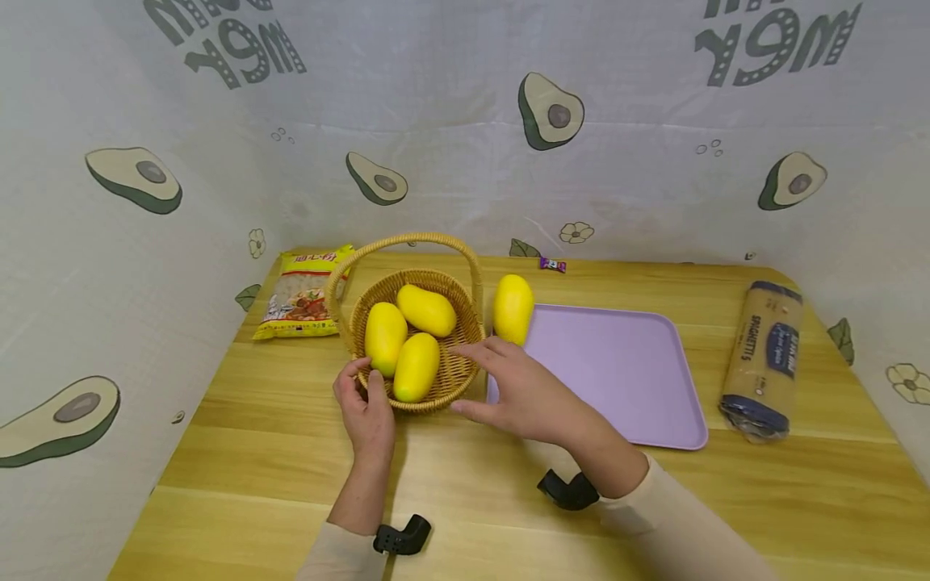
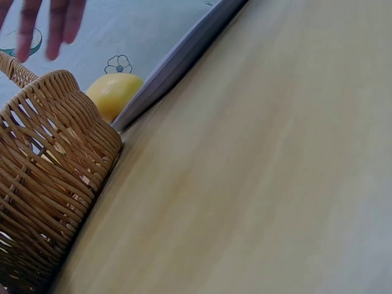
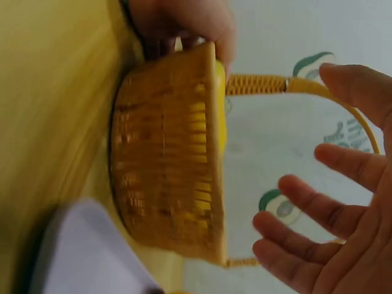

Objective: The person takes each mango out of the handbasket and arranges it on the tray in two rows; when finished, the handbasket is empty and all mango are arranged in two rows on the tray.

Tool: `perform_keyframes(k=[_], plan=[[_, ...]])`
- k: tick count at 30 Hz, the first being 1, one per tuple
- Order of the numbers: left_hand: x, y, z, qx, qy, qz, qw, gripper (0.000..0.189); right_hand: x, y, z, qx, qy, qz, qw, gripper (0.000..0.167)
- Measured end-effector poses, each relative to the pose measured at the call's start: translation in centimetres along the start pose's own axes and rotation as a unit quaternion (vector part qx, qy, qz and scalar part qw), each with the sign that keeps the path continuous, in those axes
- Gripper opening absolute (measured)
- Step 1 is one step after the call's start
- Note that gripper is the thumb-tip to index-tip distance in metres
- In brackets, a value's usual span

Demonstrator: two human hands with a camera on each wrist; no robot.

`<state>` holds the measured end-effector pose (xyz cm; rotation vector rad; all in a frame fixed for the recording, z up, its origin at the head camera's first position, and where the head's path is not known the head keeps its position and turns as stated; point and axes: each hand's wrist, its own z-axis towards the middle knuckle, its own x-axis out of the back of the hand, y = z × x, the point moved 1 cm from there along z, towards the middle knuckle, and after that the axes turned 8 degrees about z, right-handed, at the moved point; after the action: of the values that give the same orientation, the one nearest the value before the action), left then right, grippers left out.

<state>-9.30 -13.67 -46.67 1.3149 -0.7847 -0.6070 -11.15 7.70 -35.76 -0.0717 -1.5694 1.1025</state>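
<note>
A wicker basket (image 1: 456, 373) with a tall arched handle stands on the table and holds three yellow mangoes (image 1: 416, 367). At its front left, my left hand (image 1: 369, 420) grips the rim, thumb on top and fingers against the outer side; the right wrist view shows this hand (image 3: 190, 21) from across the basket. My right hand (image 1: 519, 391) hovers beside the basket's right rim, fingers spread and holding nothing, as the right wrist view also shows. Another yellow mango (image 1: 513, 309) sits right of the basket, by the corner of a lilac tray (image 1: 610, 371).
Behind the basket on the left lies a yellow food packet (image 1: 301, 294). A spaghetti pack (image 1: 763, 359) is at the far right. A small purple wrapped sweet (image 1: 552, 265) lies near the back edge, in front of an avocado-print curtain (image 1: 465, 121).
</note>
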Motion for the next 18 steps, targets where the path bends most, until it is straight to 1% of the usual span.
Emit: perform_keyframes(k=[4, 6, 9, 13, 18], plan=[[0.0, 0.1, 0.1, 0.003, -0.003, 0.001, 1.0, 0.024, -1.3, -0.5, 1.6, 0.026, 0.015, 0.03, 0.9991, 0.072], [0.0, 0.1, 0.1, 0.006, -0.004, 0.002, 1.0, 0.024, -1.9, -0.5, 2.5, 0.021, 0.028, 0.031, 0.9989, 0.075], [0.0, 0.1, 0.1, 0.01, -0.004, 0.003, 0.9999, 0.024, -2.6, -0.3, 4.0, -0.006, 0.033, 0.025, 0.9991, 0.079], [0.0, 0.0, 0.1, 0.017, -0.006, 0.002, 0.9998, 0.024, -3.2, -0.1, 5.8, -0.045, 0.007, 0.02, 0.9988, 0.078], [0.0, -0.1, 0.1, 0.024, -0.012, 0.001, 0.9996, 0.025, -3.9, 0.1, 7.4, -0.073, -0.038, 0.035, 0.996, 0.077]])
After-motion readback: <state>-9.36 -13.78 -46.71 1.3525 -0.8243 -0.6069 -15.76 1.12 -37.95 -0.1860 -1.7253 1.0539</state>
